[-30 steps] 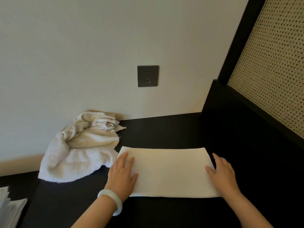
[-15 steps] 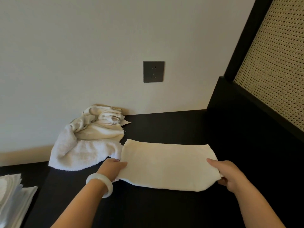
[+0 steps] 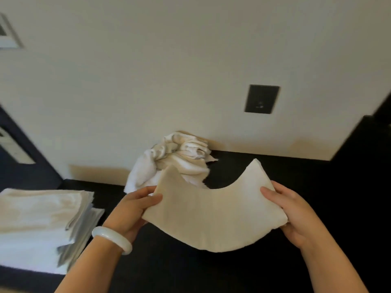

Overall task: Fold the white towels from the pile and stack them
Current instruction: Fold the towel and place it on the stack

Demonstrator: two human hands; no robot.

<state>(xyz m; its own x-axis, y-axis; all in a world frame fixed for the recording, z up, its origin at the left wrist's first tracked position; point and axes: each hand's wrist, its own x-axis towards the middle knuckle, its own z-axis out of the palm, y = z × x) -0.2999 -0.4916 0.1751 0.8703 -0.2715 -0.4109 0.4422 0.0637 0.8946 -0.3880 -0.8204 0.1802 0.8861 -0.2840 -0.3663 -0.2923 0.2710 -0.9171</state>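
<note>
Above the table (image 3: 211, 271), left hand (image 3: 135, 208) and right hand (image 3: 296, 216) grip a towel (image 3: 211, 216), fingers hidden.

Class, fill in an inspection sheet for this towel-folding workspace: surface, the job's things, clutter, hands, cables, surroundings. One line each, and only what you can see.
Surface: dark tabletop, set against the wall.
Job's things: folded towel held up, sagging in the middle; crumpled pile by the wall behind it; stack of folded towels at the left.
Clutter: nothing seen.
Hands: left hand grips the towel's left end, white bracelet on its wrist; right hand grips the right end.
Cables: nothing seen.
Surroundings: pale wall with a dark socket; dark panel at far right.
</note>
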